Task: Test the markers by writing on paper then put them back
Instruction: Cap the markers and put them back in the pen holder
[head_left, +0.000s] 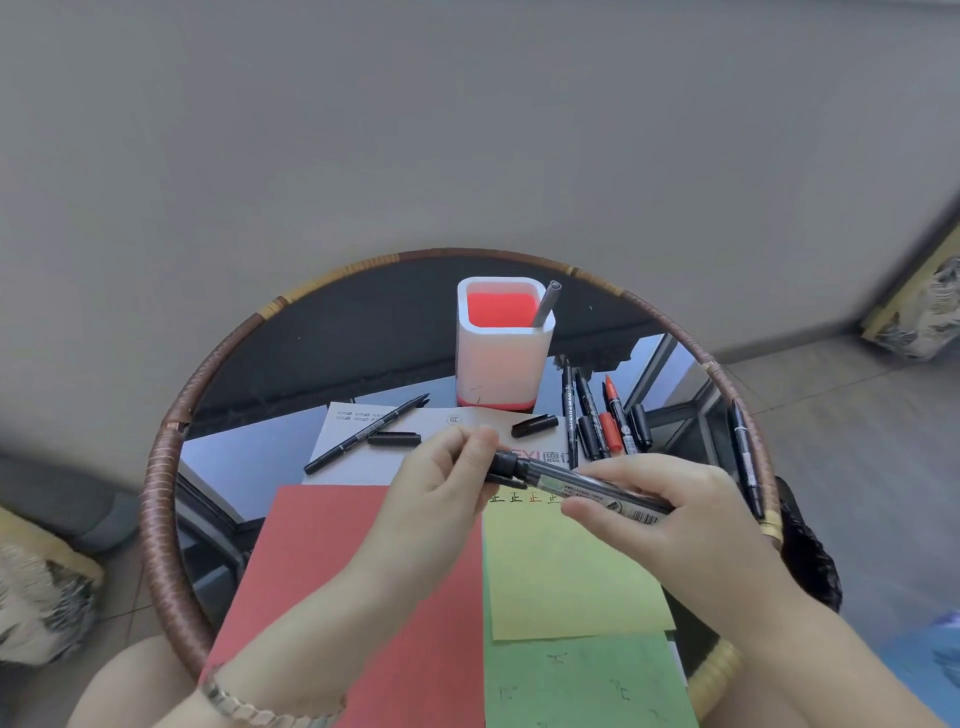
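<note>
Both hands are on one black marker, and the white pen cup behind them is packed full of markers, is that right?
Not quite. The left hand and right hand do hold one black marker, but the head view shows the white pen cup holding just a single grey pen; the other markers lie on the table.

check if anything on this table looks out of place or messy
A loose cap lies on the white sheet beside a thin marker, and a second cap lies farther right. A lone marker lies by the table rim on the right, apart from the pile beside the holder. Nothing looks spilled or broken.
</note>
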